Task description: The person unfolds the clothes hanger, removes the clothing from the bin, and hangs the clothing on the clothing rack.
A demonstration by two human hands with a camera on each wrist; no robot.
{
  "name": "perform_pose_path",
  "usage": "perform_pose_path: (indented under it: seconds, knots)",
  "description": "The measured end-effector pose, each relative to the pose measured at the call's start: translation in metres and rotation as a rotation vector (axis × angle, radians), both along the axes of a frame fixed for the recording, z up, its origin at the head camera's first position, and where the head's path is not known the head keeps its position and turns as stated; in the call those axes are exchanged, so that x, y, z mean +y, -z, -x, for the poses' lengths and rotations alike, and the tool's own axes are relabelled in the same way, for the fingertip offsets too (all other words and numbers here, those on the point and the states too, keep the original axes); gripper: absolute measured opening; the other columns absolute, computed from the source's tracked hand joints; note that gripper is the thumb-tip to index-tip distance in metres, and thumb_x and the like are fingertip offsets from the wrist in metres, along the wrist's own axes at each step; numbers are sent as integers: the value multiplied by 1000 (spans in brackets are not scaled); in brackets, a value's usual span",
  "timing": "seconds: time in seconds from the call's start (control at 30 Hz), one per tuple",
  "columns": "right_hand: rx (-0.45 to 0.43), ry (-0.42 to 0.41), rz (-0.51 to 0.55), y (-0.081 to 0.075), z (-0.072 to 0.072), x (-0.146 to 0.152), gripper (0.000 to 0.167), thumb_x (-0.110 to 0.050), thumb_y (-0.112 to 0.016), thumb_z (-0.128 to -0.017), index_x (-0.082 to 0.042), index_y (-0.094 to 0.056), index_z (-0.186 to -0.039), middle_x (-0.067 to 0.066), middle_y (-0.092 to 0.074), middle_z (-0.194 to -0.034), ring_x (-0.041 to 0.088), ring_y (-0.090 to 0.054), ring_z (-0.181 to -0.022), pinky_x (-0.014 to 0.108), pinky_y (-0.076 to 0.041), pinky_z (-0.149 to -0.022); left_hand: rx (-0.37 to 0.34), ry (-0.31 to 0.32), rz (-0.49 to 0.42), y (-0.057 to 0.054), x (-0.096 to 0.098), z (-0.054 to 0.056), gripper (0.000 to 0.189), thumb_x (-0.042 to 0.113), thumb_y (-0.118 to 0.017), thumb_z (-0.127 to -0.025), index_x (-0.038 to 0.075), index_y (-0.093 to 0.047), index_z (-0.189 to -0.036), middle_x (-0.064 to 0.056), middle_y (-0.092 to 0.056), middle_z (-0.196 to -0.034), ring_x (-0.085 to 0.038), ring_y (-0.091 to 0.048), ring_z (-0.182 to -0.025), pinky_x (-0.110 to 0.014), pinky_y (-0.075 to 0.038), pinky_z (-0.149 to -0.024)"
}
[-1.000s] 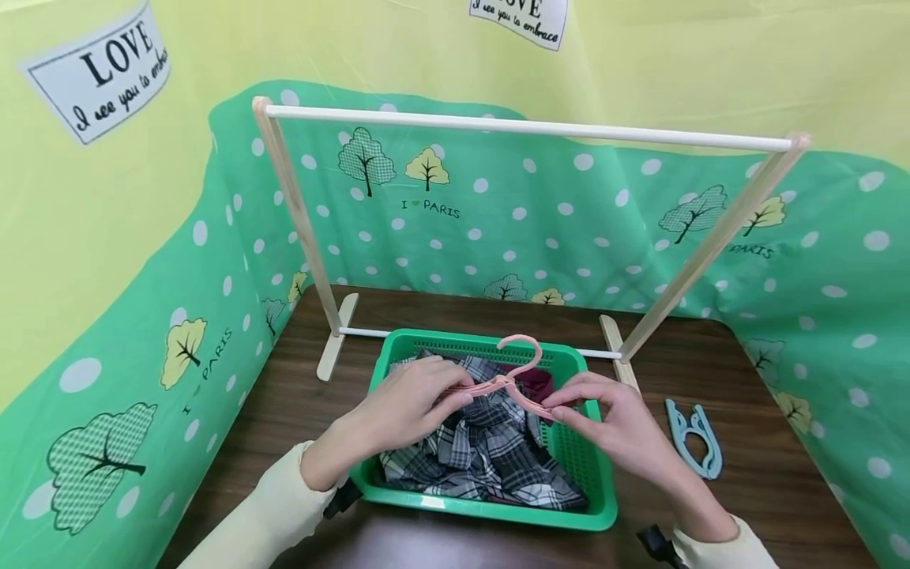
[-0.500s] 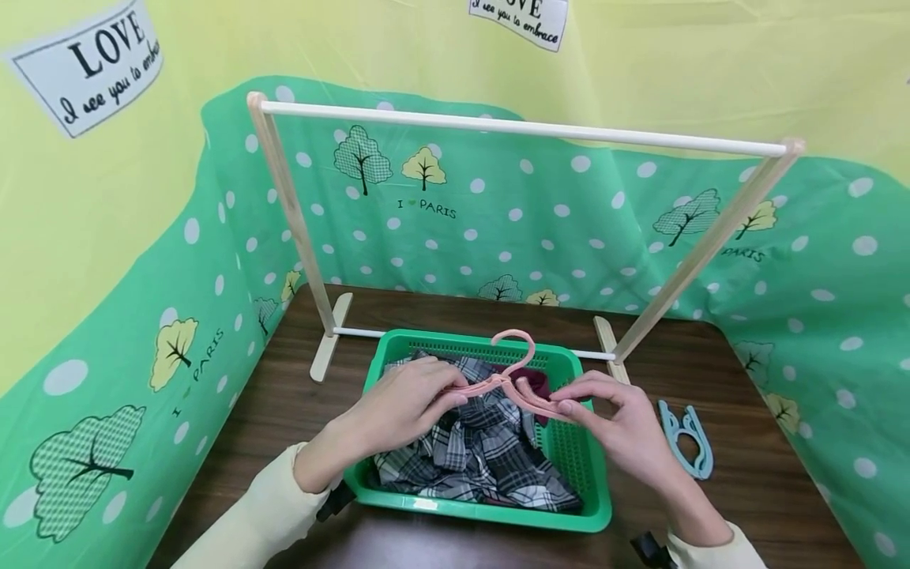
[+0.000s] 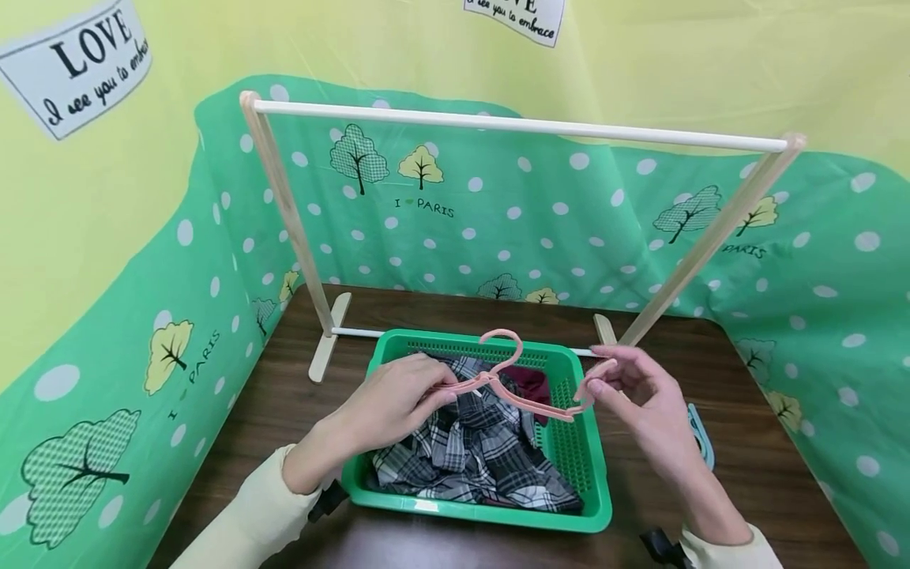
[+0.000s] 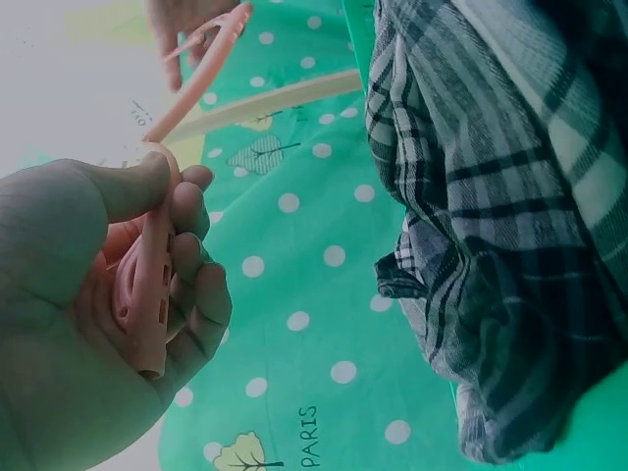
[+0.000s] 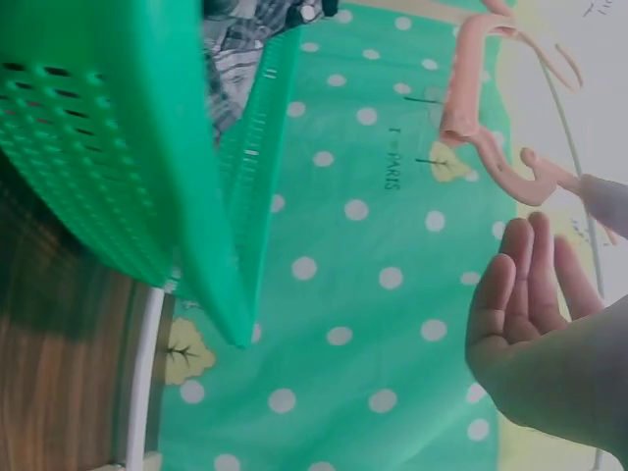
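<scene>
Gripping with our left hand (image 3: 401,399) and pinching with our right hand (image 3: 643,403), we held the hanger (image 3: 489,379) above the basket (image 3: 512,518), before the rack (image 3: 519,124). Unfolding seemed in hand; the next move likely called for straightening its bent end.

Hanger end (image 3: 600,370) seemingly unfolded, right hand (image 3: 645,401) outward

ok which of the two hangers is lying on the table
The blue hanger, right of the green basket, partly hidden behind the right hand; the left hand grips the pink hanger above the basket.
</scene>
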State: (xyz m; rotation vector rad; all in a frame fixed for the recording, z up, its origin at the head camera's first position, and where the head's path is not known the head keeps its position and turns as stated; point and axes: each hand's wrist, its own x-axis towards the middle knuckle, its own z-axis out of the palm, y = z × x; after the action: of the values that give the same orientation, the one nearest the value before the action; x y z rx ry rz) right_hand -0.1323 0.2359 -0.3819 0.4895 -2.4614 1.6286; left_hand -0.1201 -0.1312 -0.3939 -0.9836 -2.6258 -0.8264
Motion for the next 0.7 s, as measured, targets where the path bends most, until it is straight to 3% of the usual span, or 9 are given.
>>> perform_pose_path:
  seconds: [0.1, 0.23, 0.33, 0.5, 0.7]
  knots:
    - [21, -21, 109, -3, -1, -4, 41, 9, -70, -105, 2, -66, -146, -6, -79, -108, 10, -73, -97, 19, -56, -87, -9, 8, 6, -1, -1, 0, 12, 23, -70, -114, 17, -80, -114, 8, -73, -96, -10, -61, -91, -29, -55, -82]
    - [55, -40, 174, -4, -3, -8, 23, 14, -70, -103, 7, -74, -125, -2, -80, -102, 12, -73, -92, 21, -57, -82, -2, 3, 9, -2, -4, -1, 12, 22, -69, -114, 16, -79, -114, 8, -73, -96, -10, -61, -91, -29, -55, -82]
    - [68, -33, 169, -2, -2, -8, 14, 14, -69, -103, 7, -75, -113, -2, -79, -99, 12, -72, -89, 22, -56, -79, 22, -4, 7, -4, -6, -1, 11, 21, -70, -113, 16, -79, -114, 7, -73, -97, -11, -62, -92, -30, -55, -83]
    - [48, -18, 155, 0, -1, 4, 11, 12, -69, -105, 7, -74, -114, -5, -78, -104, 9, -71, -91, 18, -58, -81, 62, -10, -7, -4, -7, 0, 11, 21, -71, -113, 14, -79, -115, 5, -75, -99, -13, -65, -93, -33, -57, -85]
    - [18, -12, 185, 9, -3, 29, 9, 11, -70, -105, 6, -73, -111, -4, -74, -100, 11, -63, -84, 18, -57, -74, 43, -16, -44, -2, -7, -3, 11, 20, -70, -113, 14, -79, -116, 4, -77, -102, -14, -66, -96, -35, -58, -87]
